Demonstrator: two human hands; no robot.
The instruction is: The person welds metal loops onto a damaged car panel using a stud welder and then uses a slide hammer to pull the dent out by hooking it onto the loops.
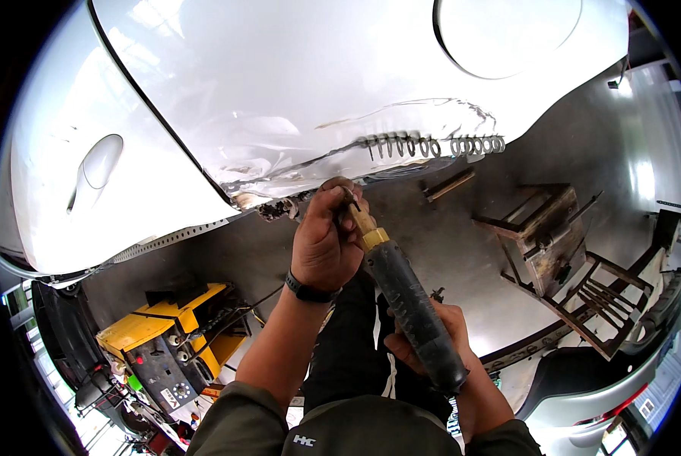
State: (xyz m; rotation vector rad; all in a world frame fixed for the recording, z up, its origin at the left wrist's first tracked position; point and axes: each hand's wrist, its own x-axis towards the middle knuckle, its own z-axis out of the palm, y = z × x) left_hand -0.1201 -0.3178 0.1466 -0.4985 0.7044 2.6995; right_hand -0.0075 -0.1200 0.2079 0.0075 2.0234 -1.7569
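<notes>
Your left hand (327, 245) pinches the brass tip (365, 223), right hand (453, 322) clasping the black tool (412, 308): likely adjusting, steadiness needed next.

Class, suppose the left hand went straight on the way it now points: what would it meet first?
The left hand, which grips the brass front end of the black tool, would probably meet the crumpled lower part of the white car panel; depth is unclear, so it may already touch.

We list: left hand (325, 249), one; right hand (453, 328), one; black tool (412, 308), one; black wristband (310, 289), one; ring rows (477, 144), two; door handle (102, 161), one; round flap (511, 34), one; yellow machine (139, 327), one, lower left.
</notes>
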